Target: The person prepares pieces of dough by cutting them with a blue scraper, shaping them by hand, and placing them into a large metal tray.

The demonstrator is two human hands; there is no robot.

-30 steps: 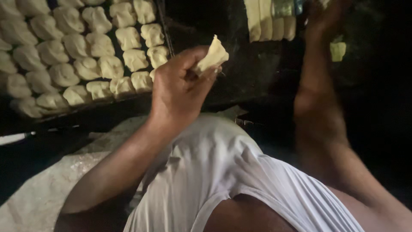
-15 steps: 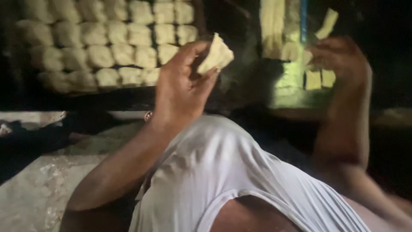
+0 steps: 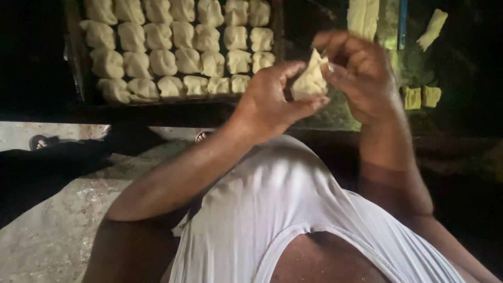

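A pale, folded piece of dough [image 3: 310, 79] is held up in front of me, above my white-vested belly. My left hand [image 3: 272, 102] cups it from below and the left, thumb and fingers closed around it. From the right, my right hand [image 3: 359, 73] pinches the dough's top edge with its fingertips. Both hands touch the same piece.
A dark tray [image 3: 78, 78] at the upper left holds several rows of shaped dough pieces [image 3: 178, 47]. At the upper right, on a dark greenish work surface [image 3: 408, 68], lie dough strips [image 3: 362, 18] and small cut dough squares [image 3: 422, 97]. A speckled stone floor [image 3: 52, 230] lies at the lower left.
My right hand came back from the work surface at the upper right and joined the left on the dough piece. The left hand stayed raised with the dough throughout.
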